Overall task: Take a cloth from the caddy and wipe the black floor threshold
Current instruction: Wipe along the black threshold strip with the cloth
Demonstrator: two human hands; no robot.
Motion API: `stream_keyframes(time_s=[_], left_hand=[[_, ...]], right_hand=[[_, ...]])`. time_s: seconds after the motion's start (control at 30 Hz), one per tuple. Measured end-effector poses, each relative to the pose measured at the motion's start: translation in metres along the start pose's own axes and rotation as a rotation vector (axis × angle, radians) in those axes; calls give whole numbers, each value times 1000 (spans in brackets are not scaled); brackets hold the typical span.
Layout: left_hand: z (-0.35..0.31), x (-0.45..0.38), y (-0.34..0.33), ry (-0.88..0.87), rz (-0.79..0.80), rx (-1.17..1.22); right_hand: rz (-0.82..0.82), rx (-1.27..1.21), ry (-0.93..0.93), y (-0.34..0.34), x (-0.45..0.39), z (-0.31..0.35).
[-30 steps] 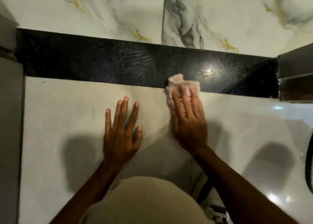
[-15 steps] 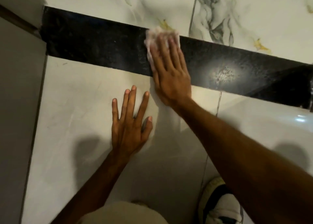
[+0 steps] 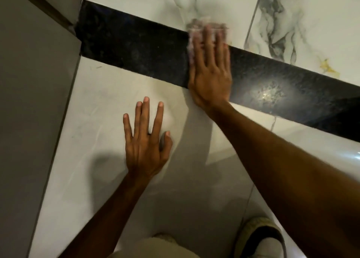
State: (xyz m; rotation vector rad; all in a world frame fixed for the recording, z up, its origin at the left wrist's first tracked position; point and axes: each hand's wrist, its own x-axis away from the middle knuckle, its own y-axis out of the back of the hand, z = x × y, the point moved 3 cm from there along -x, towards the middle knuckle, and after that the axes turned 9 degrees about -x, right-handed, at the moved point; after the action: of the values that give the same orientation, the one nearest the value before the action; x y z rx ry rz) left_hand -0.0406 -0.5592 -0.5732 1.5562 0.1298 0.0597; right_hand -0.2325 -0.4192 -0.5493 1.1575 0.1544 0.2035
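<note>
The black floor threshold (image 3: 136,51) runs as a dark polished band from upper left to the right edge between pale tiles. My right hand (image 3: 211,70) lies flat across it and presses a pale pinkish cloth (image 3: 196,26) down; the cloth shows blurred beyond the fingertips, at the threshold's far edge and over the marble tile. My left hand (image 3: 146,140) rests flat with fingers spread on the near white tile, a little below and left of the right hand, holding nothing. No caddy is in view.
A grey door frame or wall (image 3: 29,101) fills the left side, ending at the threshold's left end. Veined marble tiles (image 3: 302,23) lie beyond the band. My shoe (image 3: 261,238) and a knee (image 3: 155,248) sit at the bottom edge.
My right hand moved the cloth from the threshold's near edge up across the band to its far edge. The left hand stayed planted. The view shifted left, so the threshold now slants.
</note>
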Motion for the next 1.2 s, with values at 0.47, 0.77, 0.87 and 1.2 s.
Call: stream_keyframes(time_s=[0.47, 0.77, 0.87, 1.2], left_hand=[[1, -2, -2, 53, 65, 0], [13, -1, 8, 84, 84, 17], [38, 2, 7, 144, 40, 37], [52, -2, -3, 345, 10, 59]], right_hand=[[17, 8, -111, 6, 28, 6], [151, 7, 193, 12, 97, 11], [127, 97, 50, 29, 109, -28], [154, -67, 226, -43, -27, 114]])
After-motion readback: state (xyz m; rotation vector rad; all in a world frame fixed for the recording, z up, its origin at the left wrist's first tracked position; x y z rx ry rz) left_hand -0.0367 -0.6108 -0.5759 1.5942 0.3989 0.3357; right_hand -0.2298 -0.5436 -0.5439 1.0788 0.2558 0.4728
